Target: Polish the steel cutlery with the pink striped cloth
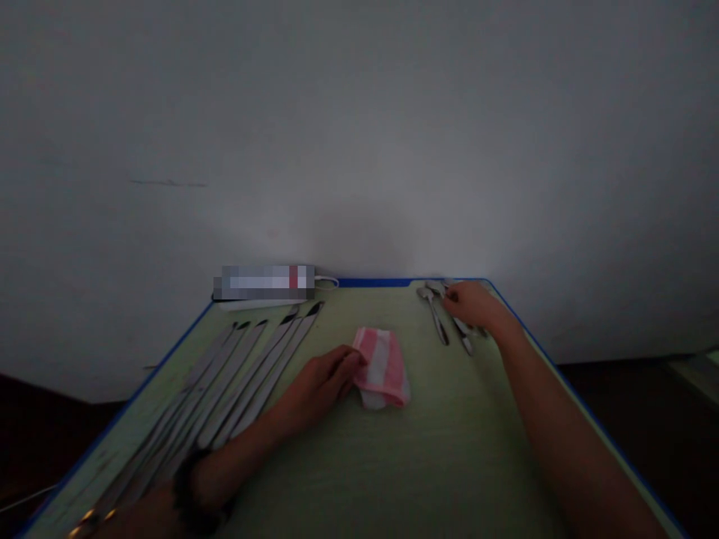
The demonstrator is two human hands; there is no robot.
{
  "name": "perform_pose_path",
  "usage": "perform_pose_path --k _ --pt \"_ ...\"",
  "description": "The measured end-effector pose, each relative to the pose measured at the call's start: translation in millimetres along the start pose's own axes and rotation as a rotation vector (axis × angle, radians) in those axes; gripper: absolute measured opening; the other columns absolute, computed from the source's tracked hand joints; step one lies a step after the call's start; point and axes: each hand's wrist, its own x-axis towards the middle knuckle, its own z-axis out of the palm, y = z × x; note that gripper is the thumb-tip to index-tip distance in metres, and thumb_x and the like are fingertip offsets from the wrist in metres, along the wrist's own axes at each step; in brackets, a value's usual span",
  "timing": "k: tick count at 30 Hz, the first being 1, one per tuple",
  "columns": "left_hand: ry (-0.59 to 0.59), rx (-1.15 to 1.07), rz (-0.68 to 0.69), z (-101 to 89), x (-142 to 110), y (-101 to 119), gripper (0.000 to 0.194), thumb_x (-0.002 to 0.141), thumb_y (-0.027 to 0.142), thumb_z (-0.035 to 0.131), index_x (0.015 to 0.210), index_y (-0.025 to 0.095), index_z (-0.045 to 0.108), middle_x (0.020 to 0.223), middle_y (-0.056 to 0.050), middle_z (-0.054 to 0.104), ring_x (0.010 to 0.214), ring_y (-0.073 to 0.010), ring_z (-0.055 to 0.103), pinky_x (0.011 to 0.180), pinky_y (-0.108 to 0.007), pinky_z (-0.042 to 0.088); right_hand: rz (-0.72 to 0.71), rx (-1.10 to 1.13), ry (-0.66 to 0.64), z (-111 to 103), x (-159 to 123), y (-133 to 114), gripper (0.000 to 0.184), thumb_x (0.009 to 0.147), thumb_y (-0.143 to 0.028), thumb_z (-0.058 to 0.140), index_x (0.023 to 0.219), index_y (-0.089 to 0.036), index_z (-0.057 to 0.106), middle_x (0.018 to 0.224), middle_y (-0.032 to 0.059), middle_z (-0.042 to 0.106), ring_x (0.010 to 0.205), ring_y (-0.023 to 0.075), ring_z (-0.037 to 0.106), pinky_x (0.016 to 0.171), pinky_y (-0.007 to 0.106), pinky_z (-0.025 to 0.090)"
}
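My left hand [326, 378] is closed, its thumb and fingertips pinching the left edge of a small pink-and-white striped cloth [387, 367] that lies folded on the table. At the far right of the table, my right hand [475, 303] has its fingers curled down onto a group of metal spoons and pinches one of them; the hand hides part of the group. One spoon [432, 307] lies just left of its fingertips, bowl toward the wall. Another spoon handle [465, 340] sticks out below the hand.
Several long metal knives [275, 352] lie side by side along the table's left side, partly behind my left forearm. A blurred-out box-like item [264, 283] with a white cable [329, 281] stands at the back left. Blue trim edges the table [371, 283], which meets a white wall [359, 150].
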Motion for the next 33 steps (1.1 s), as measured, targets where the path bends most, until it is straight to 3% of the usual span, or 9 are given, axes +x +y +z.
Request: perform_pose_path --k 3,11,25,33 --pt "-0.009 0.006 -0.009 -0.1 0 0 0.036 0.089 0.044 0.033 0.088 0.017 0.058 0.061 0.002 0.051 0.054 -0.0124 0.047 0.051 -0.022 0.035 0.019 -0.072 -0.067 12 4 -6 0.029 0.079 -0.026 0.043 0.078 -0.015 0.070 0.081 0.0124 0.069 0.071 0.0192 0.061 0.064 0.027 0.039" --pt "-0.009 0.043 0.007 -1.4 -1 1 0.034 0.089 0.042 0.035 0.088 0.017 0.058 0.065 0.001 0.054 0.058 -0.0131 0.049 0.054 -0.022 0.036 0.136 -0.087 -0.072 38 10 -13 0.031 0.084 -0.025 0.042 0.093 -0.010 0.067 0.094 0.0187 0.066 0.088 0.0226 0.062 0.078 0.030 0.042" --pt "-0.026 0.070 0.016 -1.8 -1 0 0.031 0.089 0.040 0.035 0.087 0.018 0.057 0.066 0.001 0.055 0.059 -0.0133 0.049 0.054 -0.021 0.036 0.147 -0.043 -0.029 52 11 -18 0.032 0.085 -0.020 0.036 0.101 -0.007 0.061 0.100 0.0197 0.063 0.096 0.0243 0.060 0.082 0.031 0.040" --pt "-0.029 0.085 0.030 -2.8 -1 2 0.030 0.089 0.038 0.036 0.088 0.018 0.058 0.065 0.001 0.055 0.059 -0.0130 0.049 0.054 -0.021 0.035 0.158 -0.024 -0.027 50 8 -20 0.032 0.082 -0.018 0.039 0.107 -0.011 0.057 0.106 0.0176 0.062 0.100 0.0249 0.058 0.082 0.032 0.040"
